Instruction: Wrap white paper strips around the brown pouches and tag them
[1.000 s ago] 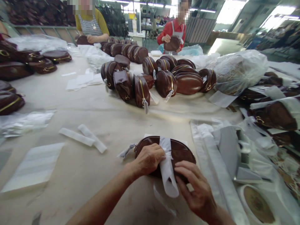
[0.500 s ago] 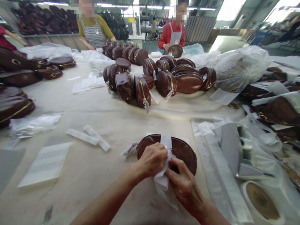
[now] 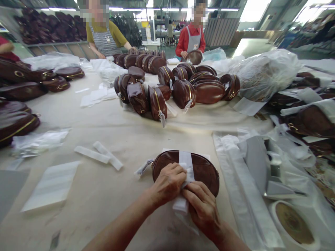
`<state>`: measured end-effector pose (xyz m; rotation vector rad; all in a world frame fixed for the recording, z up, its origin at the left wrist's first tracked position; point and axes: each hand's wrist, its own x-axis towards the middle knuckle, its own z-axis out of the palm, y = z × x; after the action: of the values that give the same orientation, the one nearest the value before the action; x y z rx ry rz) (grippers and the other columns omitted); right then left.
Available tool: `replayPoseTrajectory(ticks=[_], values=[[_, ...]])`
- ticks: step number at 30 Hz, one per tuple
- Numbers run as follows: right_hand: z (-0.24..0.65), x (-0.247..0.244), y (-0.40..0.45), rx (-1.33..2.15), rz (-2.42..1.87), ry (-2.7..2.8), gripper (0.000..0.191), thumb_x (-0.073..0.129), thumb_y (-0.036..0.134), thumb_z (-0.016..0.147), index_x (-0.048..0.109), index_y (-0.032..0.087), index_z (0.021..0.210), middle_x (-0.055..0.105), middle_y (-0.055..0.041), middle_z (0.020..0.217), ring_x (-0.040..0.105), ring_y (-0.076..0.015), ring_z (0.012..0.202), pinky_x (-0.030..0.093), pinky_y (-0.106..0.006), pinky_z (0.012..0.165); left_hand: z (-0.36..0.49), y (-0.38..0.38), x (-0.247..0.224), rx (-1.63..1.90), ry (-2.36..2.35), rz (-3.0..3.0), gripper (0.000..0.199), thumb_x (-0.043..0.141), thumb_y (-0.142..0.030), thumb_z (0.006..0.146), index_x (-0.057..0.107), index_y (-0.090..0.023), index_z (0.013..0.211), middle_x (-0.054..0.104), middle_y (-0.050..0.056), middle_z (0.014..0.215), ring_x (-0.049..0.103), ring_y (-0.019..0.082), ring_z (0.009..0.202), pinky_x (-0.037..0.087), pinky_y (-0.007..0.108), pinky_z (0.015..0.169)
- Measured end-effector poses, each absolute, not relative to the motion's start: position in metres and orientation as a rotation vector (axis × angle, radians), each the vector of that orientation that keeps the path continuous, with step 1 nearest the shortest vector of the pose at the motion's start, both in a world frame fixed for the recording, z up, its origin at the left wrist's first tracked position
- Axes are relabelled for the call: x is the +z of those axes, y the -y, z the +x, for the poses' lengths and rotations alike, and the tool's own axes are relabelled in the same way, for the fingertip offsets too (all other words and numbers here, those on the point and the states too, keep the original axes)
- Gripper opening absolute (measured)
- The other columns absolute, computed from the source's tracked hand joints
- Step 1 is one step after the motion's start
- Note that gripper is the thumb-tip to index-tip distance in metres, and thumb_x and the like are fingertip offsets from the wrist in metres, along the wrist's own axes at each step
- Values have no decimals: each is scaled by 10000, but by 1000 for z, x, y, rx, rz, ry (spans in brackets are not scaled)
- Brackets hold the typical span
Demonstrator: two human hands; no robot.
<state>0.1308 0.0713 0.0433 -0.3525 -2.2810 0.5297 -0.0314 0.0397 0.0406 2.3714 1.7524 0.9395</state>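
Observation:
A dark brown oval bag [image 3: 205, 170] lies flat on the table in front of me, a wrapped zipper pull [image 3: 143, 167] sticking out at its left end. Across its middle runs a white paper strip [image 3: 185, 158], whose lower end hangs past the near edge of the bag. My left hand [image 3: 171, 179] is closed, its fingers pinching the strip over the bag. Just to the right and lower, my right hand [image 3: 202, 205] has its fingers bent together on the same strip. Both sets of fingertips are partly hidden.
Several brown bags [image 3: 209, 91] stand mid-table. Loose paper strips [image 3: 92, 154] and a white sheet [image 3: 51, 186] lie left. To the right are plastic bags [image 3: 243, 188], a grey tape dispenser [image 3: 258, 167] and a roll [image 3: 293, 223]. Two co-workers [image 3: 193, 40] stand across the table.
The crumpled strip now lies flatter and straighter over the bag. My right hand has shifted slightly down and left, its fingers closer together. The bag stays nearly in place.

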Motion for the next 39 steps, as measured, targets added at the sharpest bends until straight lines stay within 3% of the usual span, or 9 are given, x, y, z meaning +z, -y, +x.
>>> replayPoseTrajectory(ticks=[7,20,26,31,39], values=[[128,42,-67,519,-442,2223,273,433,8,826,615,154,969,605,-82,843,542,-180,794,488,-319,675,-37,-37,47,1254,-1556,2340,242,400,-132,908,591,-149,760,679,42,838,572,147,807,443,279,743],[128,38,-61,506,-491,2162,329,443,-16,793,629,161,1000,562,-77,866,551,-170,814,507,-299,682,-40,-26,42,1184,-1481,2295,214,407,-110,879,603,-154,805,678,51,866,584,145,838,458,279,757],[131,34,-61,385,-543,2171,318,469,13,797,621,209,996,525,-106,1134,506,-251,1116,487,-435,882,-46,-25,48,991,-1387,2259,185,429,-143,872,606,-157,824,668,70,916,579,157,881,471,292,804],[132,32,-63,442,-407,2208,327,440,3,804,573,163,1057,647,-88,954,599,-199,987,498,-387,846,-50,-19,53,1074,-1277,2142,178,439,-179,890,614,-150,887,672,77,937,599,154,890,471,298,843],[136,25,-65,403,-320,2237,276,458,69,845,578,168,1073,667,-105,991,607,-220,1037,509,-411,845,-57,-7,58,1023,-1197,2048,258,463,-367,901,618,-173,974,668,86,1021,582,191,1050,423,343,945]])
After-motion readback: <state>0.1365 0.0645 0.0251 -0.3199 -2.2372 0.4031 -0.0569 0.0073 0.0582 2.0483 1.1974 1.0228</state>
